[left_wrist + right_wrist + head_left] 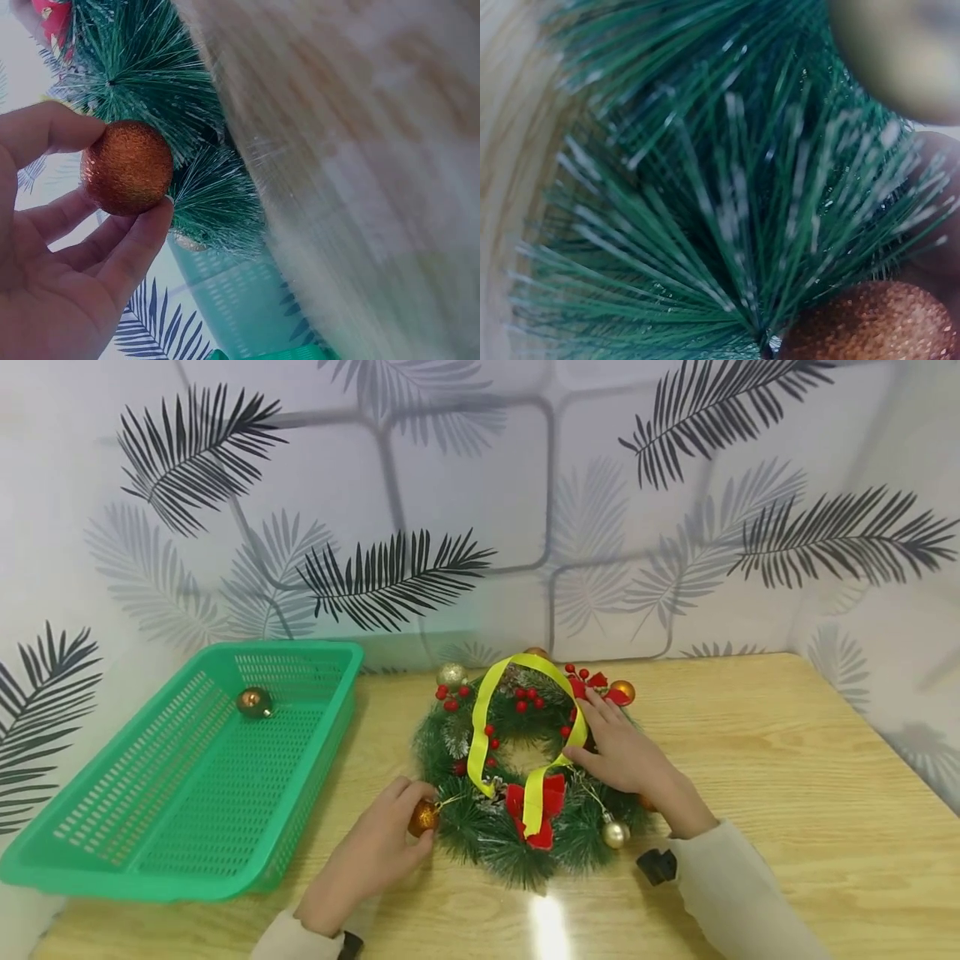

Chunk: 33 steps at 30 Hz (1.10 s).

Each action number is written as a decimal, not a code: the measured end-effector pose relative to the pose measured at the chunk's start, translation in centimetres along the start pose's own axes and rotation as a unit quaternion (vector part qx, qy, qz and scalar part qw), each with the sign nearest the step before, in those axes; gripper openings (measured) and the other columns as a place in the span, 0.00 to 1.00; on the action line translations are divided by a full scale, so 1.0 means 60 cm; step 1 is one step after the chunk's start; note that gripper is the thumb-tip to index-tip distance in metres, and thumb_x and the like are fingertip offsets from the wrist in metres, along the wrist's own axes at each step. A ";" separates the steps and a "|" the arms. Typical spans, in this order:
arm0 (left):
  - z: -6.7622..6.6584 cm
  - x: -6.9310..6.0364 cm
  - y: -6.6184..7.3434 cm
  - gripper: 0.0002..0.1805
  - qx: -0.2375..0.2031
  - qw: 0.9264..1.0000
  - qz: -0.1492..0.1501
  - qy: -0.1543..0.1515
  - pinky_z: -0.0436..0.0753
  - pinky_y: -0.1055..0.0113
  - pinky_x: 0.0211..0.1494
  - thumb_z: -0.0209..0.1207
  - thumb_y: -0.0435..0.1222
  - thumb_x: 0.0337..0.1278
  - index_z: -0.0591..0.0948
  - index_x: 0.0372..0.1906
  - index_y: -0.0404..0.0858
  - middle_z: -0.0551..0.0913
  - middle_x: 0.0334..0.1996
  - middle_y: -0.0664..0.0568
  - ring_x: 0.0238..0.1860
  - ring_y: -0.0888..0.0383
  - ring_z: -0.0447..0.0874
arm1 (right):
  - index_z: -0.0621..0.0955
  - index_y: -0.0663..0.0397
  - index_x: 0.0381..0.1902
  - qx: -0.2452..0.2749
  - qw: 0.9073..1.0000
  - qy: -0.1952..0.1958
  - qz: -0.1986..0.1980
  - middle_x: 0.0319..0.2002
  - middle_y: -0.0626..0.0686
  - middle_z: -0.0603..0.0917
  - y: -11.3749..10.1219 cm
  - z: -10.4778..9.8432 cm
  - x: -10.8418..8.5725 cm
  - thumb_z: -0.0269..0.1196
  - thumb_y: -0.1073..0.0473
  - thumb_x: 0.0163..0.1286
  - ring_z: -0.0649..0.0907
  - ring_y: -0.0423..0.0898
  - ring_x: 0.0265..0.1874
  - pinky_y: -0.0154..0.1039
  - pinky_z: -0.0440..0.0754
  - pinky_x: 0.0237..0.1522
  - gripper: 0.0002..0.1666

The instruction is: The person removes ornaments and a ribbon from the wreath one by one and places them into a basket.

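Note:
A green pine wreath (517, 858) with red berries lies on the table. At its left edge my left hand (371, 847) pinches an orange glitter bauble (424, 818) between thumb and fingers; the left wrist view shows that bauble (127, 169) against the needles. My right hand (626, 756) rests on the wreath's right side, its fingers extended beside a loop of yellow ribbon (480, 752). The ribbon's end hangs over a red bow (553, 793) at the front. A gold bauble (616, 834) hangs at the front right, and another glittery copper bauble (877, 322) shows in the right wrist view.
A green plastic basket (262, 852) stands on the left of the wooden table (810, 777), with one brown bauble (254, 702) inside. Behind the table is a wall covering (480, 485) with a leaf print.

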<state>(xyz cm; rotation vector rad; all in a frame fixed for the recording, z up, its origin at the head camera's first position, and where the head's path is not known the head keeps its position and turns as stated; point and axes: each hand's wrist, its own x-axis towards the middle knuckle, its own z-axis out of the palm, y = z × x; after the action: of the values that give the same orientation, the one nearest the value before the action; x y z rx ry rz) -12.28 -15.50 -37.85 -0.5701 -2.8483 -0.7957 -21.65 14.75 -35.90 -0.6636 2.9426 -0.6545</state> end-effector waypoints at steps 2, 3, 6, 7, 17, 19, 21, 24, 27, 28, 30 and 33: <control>-0.003 0.002 0.001 0.19 0.001 1.000 0.002 -0.001 0.77 0.79 0.30 0.64 0.25 0.44 0.77 0.46 0.32 0.75 0.37 0.50 0.31 0.64 0.73 | 0.53 0.69 0.72 -0.001 1.000 0.003 -0.001 0.74 0.68 0.47 0.003 0.000 0.000 0.56 0.48 0.71 0.50 0.70 0.71 0.64 0.55 0.68 0.44; -0.005 0.002 0.002 0.19 0.001 1.000 0.004 -0.002 0.77 0.78 0.30 0.64 0.25 0.43 0.77 0.46 0.32 0.75 0.37 0.50 0.31 0.64 0.73 | 0.53 0.69 0.72 -0.002 1.000 0.005 -0.002 0.74 0.68 0.47 0.004 0.000 0.000 0.56 0.48 0.71 0.50 0.70 0.71 0.64 0.55 0.68 0.44; -0.010 0.004 0.003 0.19 -0.001 1.000 0.011 -0.007 0.77 0.77 0.31 0.63 0.25 0.43 0.76 0.45 0.32 0.74 0.35 0.51 0.30 0.64 0.72 | 0.54 0.69 0.72 -0.004 1.000 0.007 -0.002 0.74 0.68 0.47 0.006 0.000 -0.001 0.56 0.48 0.71 0.51 0.70 0.71 0.64 0.54 0.69 0.44; -0.012 0.005 0.004 0.18 0.000 1.000 0.014 -0.008 0.76 0.77 0.31 0.64 0.26 0.43 0.76 0.44 0.32 0.74 0.34 0.52 0.30 0.64 0.71 | 0.54 0.69 0.72 -0.004 1.000 0.008 -0.002 0.74 0.68 0.48 0.007 0.000 -0.002 0.56 0.49 0.71 0.51 0.70 0.71 0.64 0.54 0.69 0.43; -0.022 0.001 0.006 0.16 -0.001 1.000 0.031 -0.004 0.75 0.76 0.30 0.64 0.26 0.40 0.75 0.39 0.36 0.73 0.34 0.53 0.30 0.64 0.70 | 0.54 0.69 0.72 0.000 1.000 0.004 -0.001 0.74 0.68 0.48 0.008 0.001 -0.007 0.56 0.49 0.71 0.51 0.69 0.71 0.64 0.54 0.69 0.43; -0.022 0.000 0.006 0.16 -0.001 0.999 0.035 -0.004 0.75 0.76 0.30 0.64 0.26 0.39 0.75 0.39 0.37 0.73 0.34 0.53 0.31 0.64 0.70 | 0.54 0.68 0.72 0.000 1.000 0.002 -0.001 0.74 0.68 0.48 0.007 0.001 -0.008 0.56 0.49 0.71 0.51 0.69 0.71 0.64 0.54 0.69 0.43; -0.020 0.000 0.005 0.16 0.000 0.999 0.040 -0.005 0.75 0.76 0.31 0.64 0.26 0.39 0.75 0.38 0.37 0.73 0.34 0.53 0.31 0.64 0.70 | 0.53 0.68 0.72 0.001 1.000 -0.001 0.001 0.74 0.67 0.47 0.007 0.001 -0.010 0.55 0.49 0.71 0.50 0.69 0.71 0.64 0.54 0.69 0.43; -0.020 -0.001 0.005 0.16 0.000 0.999 0.054 -0.001 0.75 0.76 0.31 0.64 0.26 0.38 0.75 0.37 0.37 0.73 0.34 0.53 0.31 0.64 0.69 | 0.53 0.68 0.72 0.000 1.000 -0.003 0.004 0.74 0.67 0.47 0.008 0.001 -0.011 0.55 0.49 0.71 0.50 0.69 0.71 0.64 0.54 0.69 0.43; -0.023 -0.001 0.005 0.16 -0.004 0.998 0.067 -0.001 0.75 0.76 0.30 0.63 0.26 0.37 0.76 0.37 0.37 0.73 0.34 0.53 0.31 0.64 0.69 | 0.53 0.68 0.72 -0.002 1.000 -0.003 0.004 0.74 0.67 0.47 0.008 0.000 -0.012 0.56 0.48 0.71 0.50 0.69 0.71 0.64 0.54 0.69 0.43; -0.025 -0.001 0.006 0.16 -0.007 0.998 0.067 -0.002 0.75 0.77 0.30 0.62 0.26 0.37 0.76 0.37 0.37 0.73 0.34 0.54 0.31 0.64 0.69 | 0.53 0.68 0.72 -0.003 1.000 -0.002 0.003 0.74 0.67 0.47 0.007 0.000 -0.012 0.56 0.48 0.71 0.51 0.69 0.71 0.64 0.54 0.69 0.43; -0.027 0.000 0.007 0.15 -0.010 0.998 0.064 -0.007 0.74 0.77 0.30 0.62 0.26 0.38 0.77 0.38 0.38 0.73 0.34 0.54 0.30 0.65 0.69 | 0.54 0.68 0.72 -0.003 1.000 -0.002 0.001 0.74 0.67 0.47 0.006 -0.001 -0.011 0.56 0.48 0.71 0.50 0.68 0.72 0.63 0.54 0.69 0.43; -0.031 0.001 0.007 0.15 -0.011 0.998 0.056 -0.013 0.75 0.77 0.29 0.62 0.27 0.39 0.78 0.38 0.38 0.73 0.34 0.55 0.29 0.65 0.69 | 0.54 0.68 0.72 -0.004 1.000 -0.003 0.000 0.75 0.66 0.47 0.003 -0.002 -0.008 0.55 0.48 0.71 0.50 0.68 0.72 0.63 0.54 0.69 0.43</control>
<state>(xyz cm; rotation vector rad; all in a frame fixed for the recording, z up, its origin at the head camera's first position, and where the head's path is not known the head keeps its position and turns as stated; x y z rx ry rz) -12.11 -16.12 -36.03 -0.7410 -2.8053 -0.8061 -21.30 15.17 -35.88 -0.6641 2.9418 -0.6385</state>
